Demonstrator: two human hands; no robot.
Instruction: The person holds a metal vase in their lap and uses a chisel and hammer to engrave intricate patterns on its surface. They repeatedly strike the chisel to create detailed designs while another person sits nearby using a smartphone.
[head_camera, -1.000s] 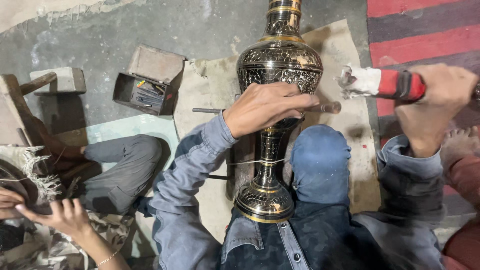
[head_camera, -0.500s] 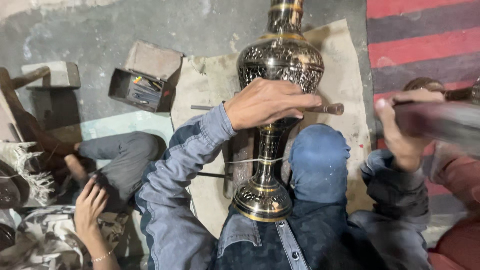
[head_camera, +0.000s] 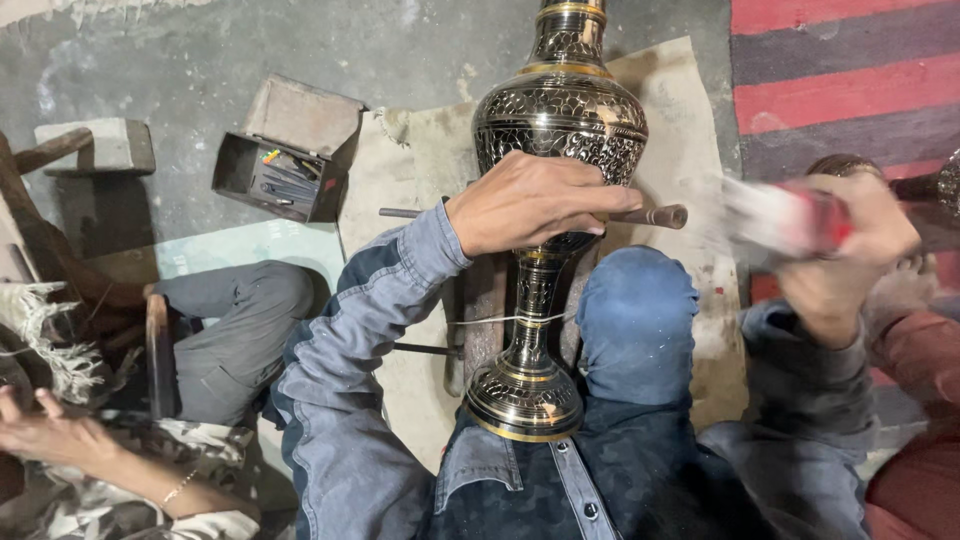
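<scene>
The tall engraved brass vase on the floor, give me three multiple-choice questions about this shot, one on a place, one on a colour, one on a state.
1. Where does the left hand rest?
A. on the belly of the tall engraved brass vase
B. in the small open grey toolbox
C. on the striped rug

2. What colours are the stripes of the rug at upper right?
A. green and white
B. red and grey
C. blue and yellow

3. How does the right hand appear?
A. sharp and empty
B. flat on the floor
C. motion-blurred, closed on a red and white object

Answers:
1 A, the palm lies against the vase body.
2 B, red bands alternate with grey ones.
3 C, the hand and what it holds are smeared.
</scene>
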